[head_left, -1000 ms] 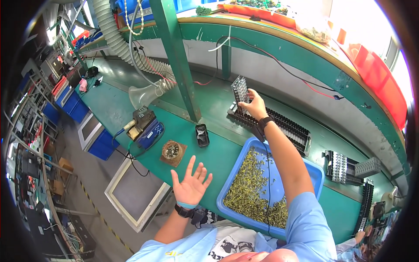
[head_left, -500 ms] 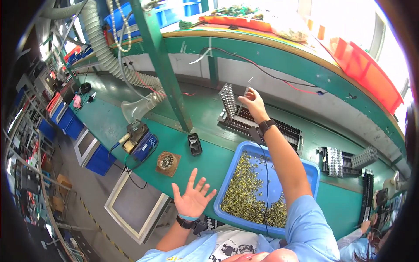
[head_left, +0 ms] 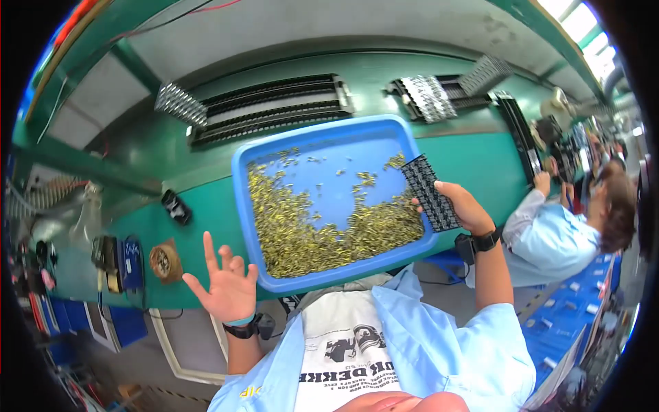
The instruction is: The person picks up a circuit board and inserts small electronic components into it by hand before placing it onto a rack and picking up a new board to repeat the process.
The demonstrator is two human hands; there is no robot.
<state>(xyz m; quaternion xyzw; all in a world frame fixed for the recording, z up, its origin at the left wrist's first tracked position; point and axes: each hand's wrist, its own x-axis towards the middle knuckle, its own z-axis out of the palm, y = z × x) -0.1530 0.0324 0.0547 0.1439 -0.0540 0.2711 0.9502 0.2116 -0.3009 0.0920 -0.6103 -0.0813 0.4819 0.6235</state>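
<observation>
My right hand grips a dark grey rectangular board covered in rows of small raised shapes. The board is tilted over the right rim of a blue tray. Many small yellow-green and dark cylindrical parts lie heaped in that tray, mostly along its left and near sides. To the left of the tray, my left hand is held up empty, its palm showing and fingers apart, some of them slightly bent.
Behind the tray stands a black slotted rack with silvery plates at its left end. A second rack holds more plates. A co-worker sits at the right. A small round dish and a black object lie left.
My view has swung to the right. My right hand has come back from the rack to the tray's right side and now shows the dark board in its grip. My left hand stays open.
</observation>
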